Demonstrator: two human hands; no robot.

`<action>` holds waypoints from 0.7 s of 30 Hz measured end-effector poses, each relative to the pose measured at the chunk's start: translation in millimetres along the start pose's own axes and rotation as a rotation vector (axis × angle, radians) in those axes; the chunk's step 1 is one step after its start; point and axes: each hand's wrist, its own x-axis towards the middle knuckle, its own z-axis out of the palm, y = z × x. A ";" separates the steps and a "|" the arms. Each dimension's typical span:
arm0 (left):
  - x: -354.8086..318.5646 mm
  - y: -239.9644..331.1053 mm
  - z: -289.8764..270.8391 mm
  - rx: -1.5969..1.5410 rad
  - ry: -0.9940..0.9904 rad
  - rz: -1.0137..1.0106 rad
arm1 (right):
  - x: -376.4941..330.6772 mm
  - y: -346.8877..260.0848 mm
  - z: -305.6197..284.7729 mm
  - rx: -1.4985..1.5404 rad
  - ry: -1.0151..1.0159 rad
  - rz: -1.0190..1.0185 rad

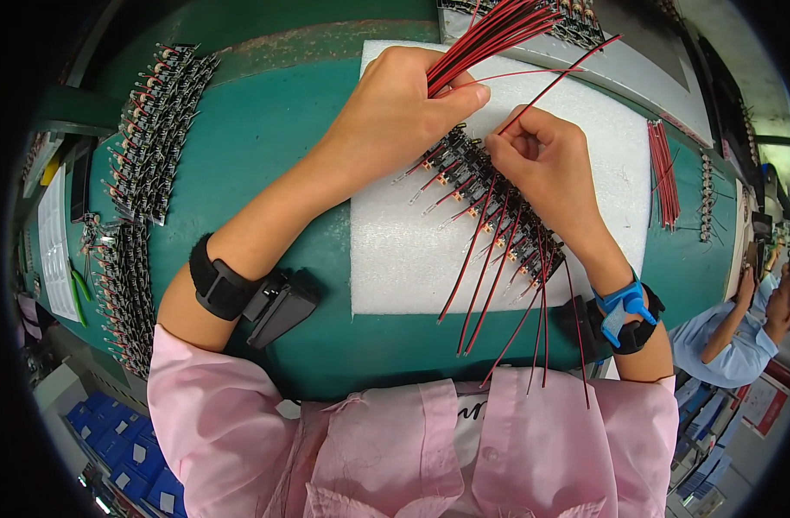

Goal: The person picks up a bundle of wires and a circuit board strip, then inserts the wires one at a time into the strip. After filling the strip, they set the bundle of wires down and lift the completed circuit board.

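Observation:
My left hand point(399, 112) is closed round a thick bundle of red and black wires point(498, 34), whose ends fan out to the upper right. In a pinch, my right hand point(550, 164) holds a single red-black wire point(561, 79) slanting up and right. Just under my right fingertips lies a diagonal row of small black circuit boards point(485, 194) with pale connectors. Several red-black wires point(490, 289) trail from the row's near side towards me. The exact spot where the pinched wire ends is hidden by my fingers. A white foam sheet point(395, 268) lies beneath the boards.
More stacked circuit boards point(157, 134) stand on the green table point(265, 112) at left, near green-handled pliers point(80, 285). Another wire bundle point(663, 177) lies right of the foam. A blue wrist strap point(624, 311) circles my right wrist. A co-worker point(740, 328) sits at far right.

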 end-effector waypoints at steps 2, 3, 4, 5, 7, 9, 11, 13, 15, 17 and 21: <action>0.2 -0.6 -0.1 -0.006 0.003 0.005 | -0.6 -1.3 0.0 -0.051 0.009 -0.062; 0.2 -0.5 0.1 -0.006 0.004 0.004 | -0.7 -1.9 -0.1 -0.050 0.008 -0.063; 0.3 -0.3 0.3 -0.012 0.011 0.002 | -0.8 -2.6 -0.1 -0.073 0.012 -0.083; 0.3 0.1 0.5 -0.019 0.019 0.000 | -0.8 -3.2 -0.2 -0.095 0.017 -0.102; 0.6 0.5 -0.4 -0.027 0.029 -0.001 | -1.4 -4.7 -0.3 -0.121 0.020 -0.124; 2.8 0.2 -2.8 -0.144 0.055 0.013 | -2.4 -6.2 -0.4 -0.119 0.014 -0.095; 3.3 0.9 -6.4 -0.204 0.073 0.020 | -2.9 -8.1 -0.5 -0.119 0.008 -0.083; 2.8 2.9 -12.0 -0.523 0.012 -0.104 | -2.8 -10.2 -1.4 -0.160 -0.002 -0.149; 3.8 2.1 -13.4 -0.684 -0.016 -0.163 | -3.2 -11.4 -2.8 -0.182 -0.009 -0.184; 6.1 -2.9 -11.6 -0.780 0.016 -0.198 | -3.1 -12.7 -4.2 -0.291 -0.015 -0.336; 5.5 -5.5 -8.8 -0.874 -0.002 -0.193 | -6.1 -16.8 -6.7 -0.440 -0.006 -0.512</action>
